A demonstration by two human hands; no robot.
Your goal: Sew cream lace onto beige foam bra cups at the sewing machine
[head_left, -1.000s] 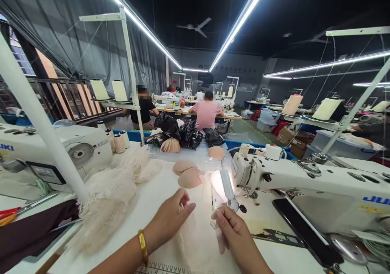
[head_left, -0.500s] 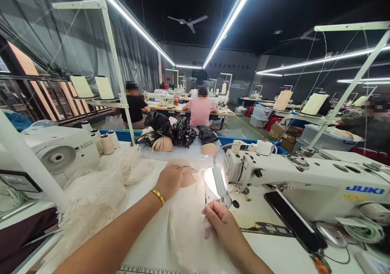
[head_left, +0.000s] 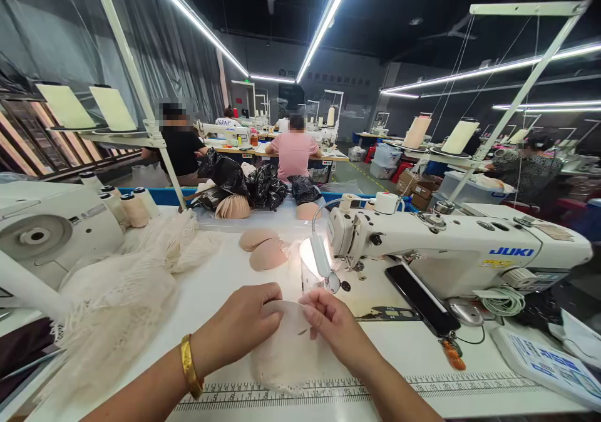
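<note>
My left hand (head_left: 244, 322), with a gold bracelet (head_left: 190, 365) at its wrist, pinches the upper left edge of a cream fabric piece (head_left: 288, 353). The upper right edge of that piece is pinched by my right hand (head_left: 333, 322). Between the fingers its rim is smooth and rounded, while its lower end shows a scalloped, holed border. Whether it is one layer or several, I cannot tell. Beyond my hands lie two small stacks of beige oval pads (head_left: 268, 255). A lit lamp (head_left: 321, 254) shines beside the needle area of a sewing machine (head_left: 422, 234).
Lacy cream fabric (head_left: 122, 303) is heaped at left, near thread cones (head_left: 134, 208) and another machine (head_left: 47, 228). At right lie a phone (head_left: 420, 300) and black thread snips (head_left: 389, 313). A ruler strip (head_left: 225, 396) runs along the front. Co-workers sit farther back.
My left hand has drawn back from the pad stacks to the cream fabric, beside my right hand. Both hands now grip its top edge. The camera view has shifted.
</note>
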